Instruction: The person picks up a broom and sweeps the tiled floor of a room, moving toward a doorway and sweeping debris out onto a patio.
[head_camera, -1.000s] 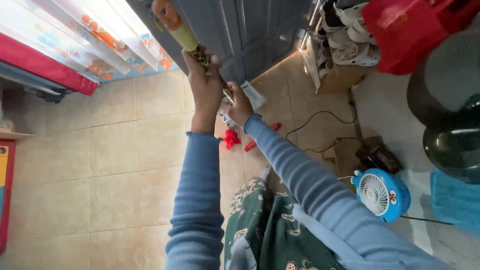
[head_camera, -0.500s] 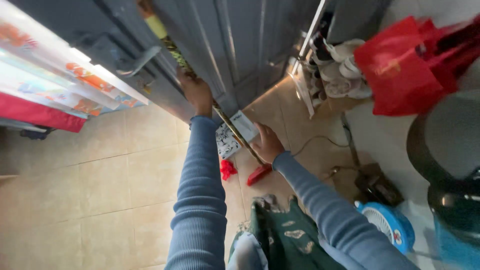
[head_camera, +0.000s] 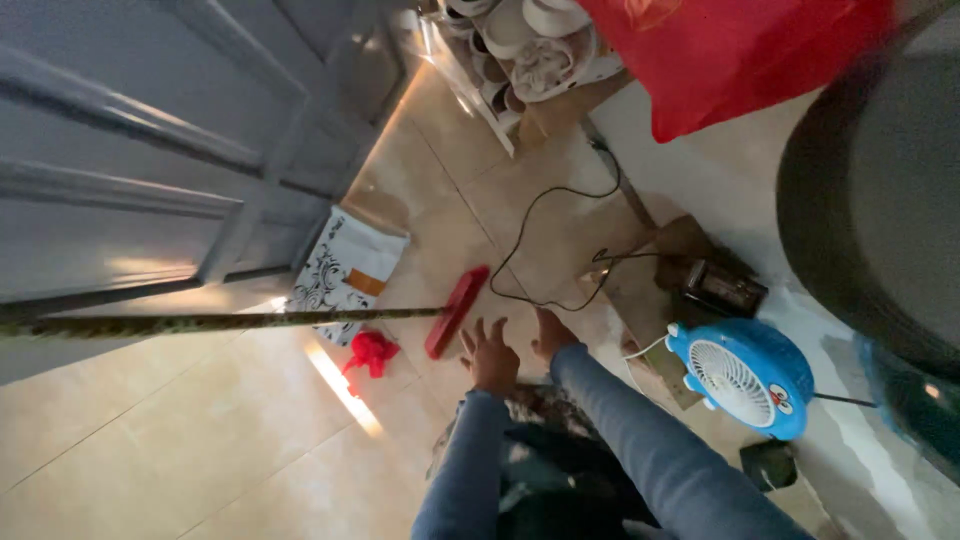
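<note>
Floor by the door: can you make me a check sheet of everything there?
Surface: tan tiled floor, sunlit streak.
Job's things: broom, red head on floor, patterned handle leaning left, nobody holding it.
Clutter: red scrap; patterned white packet; blue fan.
Hands: left hand open, fingers spread near the broom head; right hand empty.
Cables: black cord looping across tiles.
Surroundings: grey door; shoe rack; red bag.

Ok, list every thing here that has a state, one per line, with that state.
Left hand: open, fingers spread, holding nothing.
Right hand: empty, beside the left.
Broom: red head on the floor, patterned handle leaning out left.
Grey door: shut, as far as shows.
Blue fan: lying on the floor, cable attached.
Red bag: hanging.
</note>
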